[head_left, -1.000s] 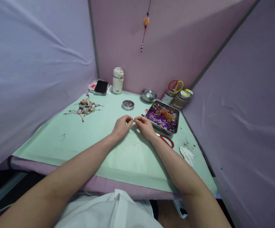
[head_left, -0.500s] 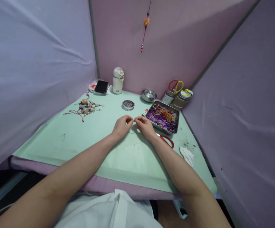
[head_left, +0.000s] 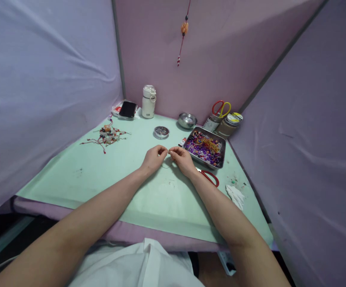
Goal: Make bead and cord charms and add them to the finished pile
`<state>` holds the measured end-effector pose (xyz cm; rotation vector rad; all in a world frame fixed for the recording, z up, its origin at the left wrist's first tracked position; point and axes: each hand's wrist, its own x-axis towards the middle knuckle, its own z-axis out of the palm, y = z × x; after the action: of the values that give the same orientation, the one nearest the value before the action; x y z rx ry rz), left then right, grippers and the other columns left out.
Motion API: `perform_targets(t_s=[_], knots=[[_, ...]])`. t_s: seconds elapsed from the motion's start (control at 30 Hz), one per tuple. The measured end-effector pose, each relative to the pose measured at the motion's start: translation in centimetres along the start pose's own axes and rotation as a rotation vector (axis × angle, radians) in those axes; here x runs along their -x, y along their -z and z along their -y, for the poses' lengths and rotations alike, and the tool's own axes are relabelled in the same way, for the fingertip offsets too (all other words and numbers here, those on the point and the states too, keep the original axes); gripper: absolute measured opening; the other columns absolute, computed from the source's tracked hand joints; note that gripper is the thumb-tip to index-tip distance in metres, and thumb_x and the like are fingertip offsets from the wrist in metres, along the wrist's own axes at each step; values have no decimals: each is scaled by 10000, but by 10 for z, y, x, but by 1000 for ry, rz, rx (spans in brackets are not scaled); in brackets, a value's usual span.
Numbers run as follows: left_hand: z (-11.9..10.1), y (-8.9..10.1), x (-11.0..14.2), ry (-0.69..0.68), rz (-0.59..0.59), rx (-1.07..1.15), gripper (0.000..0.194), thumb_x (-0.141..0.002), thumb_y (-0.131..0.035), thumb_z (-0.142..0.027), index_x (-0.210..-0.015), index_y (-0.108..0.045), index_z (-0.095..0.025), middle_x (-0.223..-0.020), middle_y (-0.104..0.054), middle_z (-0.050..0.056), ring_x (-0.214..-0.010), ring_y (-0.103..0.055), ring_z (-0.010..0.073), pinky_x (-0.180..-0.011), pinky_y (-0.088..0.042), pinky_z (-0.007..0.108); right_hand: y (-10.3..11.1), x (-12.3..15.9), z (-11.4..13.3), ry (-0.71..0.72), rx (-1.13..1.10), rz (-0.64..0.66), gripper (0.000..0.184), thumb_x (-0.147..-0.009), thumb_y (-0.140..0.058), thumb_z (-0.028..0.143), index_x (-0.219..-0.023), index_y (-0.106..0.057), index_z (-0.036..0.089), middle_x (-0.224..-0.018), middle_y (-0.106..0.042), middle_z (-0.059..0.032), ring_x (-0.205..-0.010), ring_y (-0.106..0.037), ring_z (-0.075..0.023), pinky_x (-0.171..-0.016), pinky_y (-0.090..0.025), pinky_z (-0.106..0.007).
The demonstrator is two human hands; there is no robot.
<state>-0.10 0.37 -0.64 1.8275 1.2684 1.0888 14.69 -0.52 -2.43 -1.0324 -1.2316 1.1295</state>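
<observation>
Over the middle of the table my left hand (head_left: 155,159) and my right hand (head_left: 182,158) meet, thumb and fingertips pinched together on both. A thin cord (head_left: 165,167) curves down just below the fingertips; what lies right between them is too small to make out. Partly under my right wrist are red-handled scissors (head_left: 210,178). Beyond that hand sits a metal tray (head_left: 204,162) holding purple, clear and dark beads and a tangle of yellow cord. A small red-and-white tube (head_left: 182,142) lies against the tray's left side.
A round clear case (head_left: 161,132), metal bowl (head_left: 187,120) and white bottle (head_left: 148,102) stand farther back. Finished-looking beaded cords (head_left: 109,135) lie left, near a black phone-like slab (head_left: 128,109). At right are a scissors holder (head_left: 211,122), a jar (head_left: 227,125) and white cloth (head_left: 235,196).
Both hands stay in nearly the same place. Only the pinched fingertips shift very slightly; everything on the table is unmoved.
</observation>
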Motion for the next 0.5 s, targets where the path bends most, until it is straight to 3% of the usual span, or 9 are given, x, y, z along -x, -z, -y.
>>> perform_targets(t_s=[0.23,0.5], knots=[[5,-1,-4,81,135,106,351,-808,-463,-435,-676,-624,-152,-672,-647,42,-625,-542,145,-628,-405,269,1,1,3,220,258,-40,113,-712,-660,313,-722,-669,200,-735,-617,-4,-702,-530,-144,-690,-418,-283],[-9,4,0,188,167,228,231,-742,-558,-366,-687,-621,-150,-676,-647,40,-597,-524,126,-607,-411,264,1,2,6,315,337,-143,116,-760,-601,285,-703,-649,195,-751,-616,-21,-738,-554,-161,-690,-430,-294]])
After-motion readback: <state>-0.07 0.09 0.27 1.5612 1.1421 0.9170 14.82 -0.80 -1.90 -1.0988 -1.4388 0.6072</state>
